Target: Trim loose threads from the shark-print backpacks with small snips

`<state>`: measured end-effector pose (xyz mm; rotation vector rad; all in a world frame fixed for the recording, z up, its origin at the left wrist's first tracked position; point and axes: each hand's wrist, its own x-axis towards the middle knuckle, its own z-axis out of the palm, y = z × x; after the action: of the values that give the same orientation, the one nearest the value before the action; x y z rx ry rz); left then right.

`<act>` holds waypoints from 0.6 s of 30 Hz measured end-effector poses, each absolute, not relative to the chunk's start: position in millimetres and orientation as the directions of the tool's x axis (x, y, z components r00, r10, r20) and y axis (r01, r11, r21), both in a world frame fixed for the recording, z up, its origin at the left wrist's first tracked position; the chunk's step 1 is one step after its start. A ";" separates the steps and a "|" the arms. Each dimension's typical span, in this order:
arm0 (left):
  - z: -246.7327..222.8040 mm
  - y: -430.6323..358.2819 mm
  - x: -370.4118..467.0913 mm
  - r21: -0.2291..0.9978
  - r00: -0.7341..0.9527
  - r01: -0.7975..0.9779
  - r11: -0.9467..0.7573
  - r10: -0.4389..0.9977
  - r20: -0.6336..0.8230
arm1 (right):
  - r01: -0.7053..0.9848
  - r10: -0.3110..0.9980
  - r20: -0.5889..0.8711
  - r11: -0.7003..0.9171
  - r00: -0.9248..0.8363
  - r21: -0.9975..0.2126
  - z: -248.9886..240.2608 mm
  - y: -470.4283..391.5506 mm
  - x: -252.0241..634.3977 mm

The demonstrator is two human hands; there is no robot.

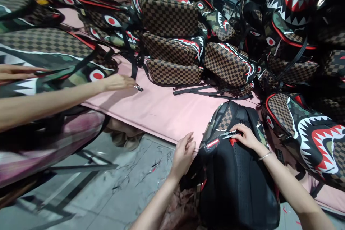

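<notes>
A black backpack (218, 183) with checkered and camouflage panels leans at the table edge in front of me, its padded back facing up. My right hand (244, 136) is closed on small metal thread snips (228, 134), their blades pointing left above the upper part of the backpack. A red and white label (212, 143) shows under clear plastic just left of the blades. Beside the backpack's left strap is my left hand (184, 152), fingers loosely bent and apart, with nothing visible in them.
A pink-covered table (159, 115) carries stacked checkered backpacks (172, 72) and a shark-mouth backpack (318, 140) at right. From the left reaches a co-worker's arm (81, 93), the hand beside another pair of snips (138, 88). Thread scraps litter the tiled floor (129, 187).
</notes>
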<state>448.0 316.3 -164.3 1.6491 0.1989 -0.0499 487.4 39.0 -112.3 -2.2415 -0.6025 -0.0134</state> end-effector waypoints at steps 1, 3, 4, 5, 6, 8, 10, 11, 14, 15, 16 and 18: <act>-163.7 314.8 441.6 0.973 0.992 0.125 -0.195 0.051 -0.117 | 0.432 0.421 0.206 -0.561 0.883 -0.706 -115.2 38.1 484.5; -159.3 310.8 430.7 0.936 0.995 0.042 -0.349 -0.073 -0.072 | 0.444 0.429 0.220 -0.541 0.876 -0.714 -120.2 38.4 480.6; -156.3 308.6 426.7 0.913 0.992 -0.014 -0.408 -0.122 -0.039 | 0.450 0.434 0.226 -0.531 0.872 -0.718 -122.1 39.3 479.7; -153.3 306.6 424.1 0.888 0.988 -0.067 -0.455 -0.157 -0.005 | 0.455 0.438 0.231 -0.523 0.869 -0.721 -123.6 40.4 479.5; -150.7 305.0 422.8 0.863 0.984 -0.108 -0.493 -0.176 0.023 | 0.459 0.441 0.235 -0.516 0.866 -0.723 -124.7 41.7 479.7; -147.4 303.4 423.6 0.828 0.978 -0.162 -0.537 -0.202 0.060 | 0.463 0.447 0.239 -0.503 0.862 -0.730 -126.2 44.3 480.9; -146.8 304.0 427.0 0.813 0.969 -0.205 -0.545 -0.229 0.091 | 0.458 0.446 0.240 -0.484 0.862 -0.745 -126.9 46.7 482.5; -147.1 304.8 428.9 0.811 0.965 -0.224 -0.541 -0.240 0.106 | 0.454 0.444 0.241 -0.472 0.863 -0.756 -127.0 47.8 483.3; -149.2 307.9 432.9 0.820 0.961 -0.238 -0.521 -0.251 0.119 | 0.444 0.442 0.244 -0.436 0.863 -0.783 -126.3 50.0 485.1; -149.8 308.7 433.4 0.826 0.962 -0.229 -0.516 -0.248 0.112 | 0.441 0.442 0.244 -0.426 0.863 -0.790 -125.8 50.4 485.5; -150.2 309.2 433.5 0.831 0.964 -0.217 -0.512 -0.244 0.102 | 0.439 0.443 0.243 -0.419 0.863 -0.795 -125.3 50.7 485.8; -150.7 309.4 433.2 0.838 0.968 -0.196 -0.509 -0.236 0.083 | 0.440 0.439 0.249 -0.413 0.863 -0.797 -124.5 51.1 486.0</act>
<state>433.2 309.4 -150.7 2.1191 -0.3041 -0.0508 486.0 51.1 -124.5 -2.0554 -0.6392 -0.0018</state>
